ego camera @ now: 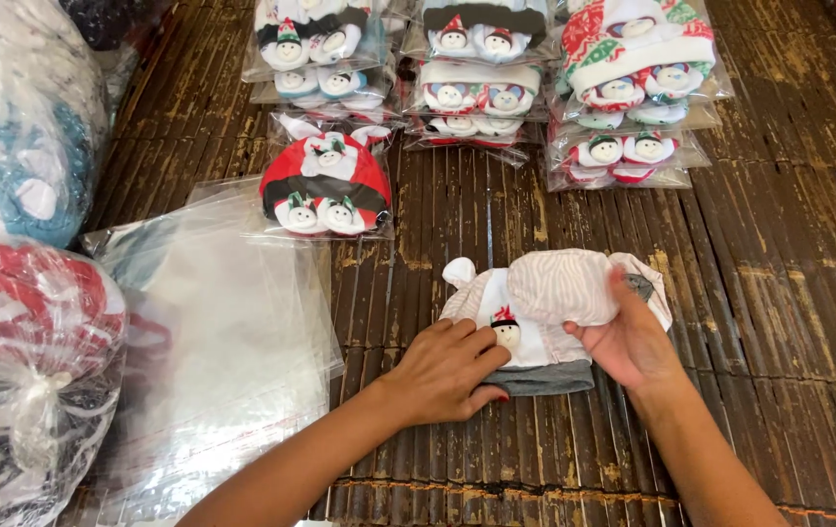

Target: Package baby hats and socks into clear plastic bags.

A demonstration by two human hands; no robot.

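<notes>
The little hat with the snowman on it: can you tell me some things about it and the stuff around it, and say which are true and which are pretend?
1. Both hands touch the striped hat. True: the left hand presses it down, and the right hand folds its top.
2. The hat is already inside a bag. False: it lies bare on the bamboo mat.
3. Empty clear bags lie left of the hat. True.
4. The bagged hats at the top are plain blue. False: they are red, white and green with snowman faces.

Hat (545, 303) under both hands, centre of mat (779, 293); packed hats (481, 83) behind; empty bags (223, 332) left.
</notes>
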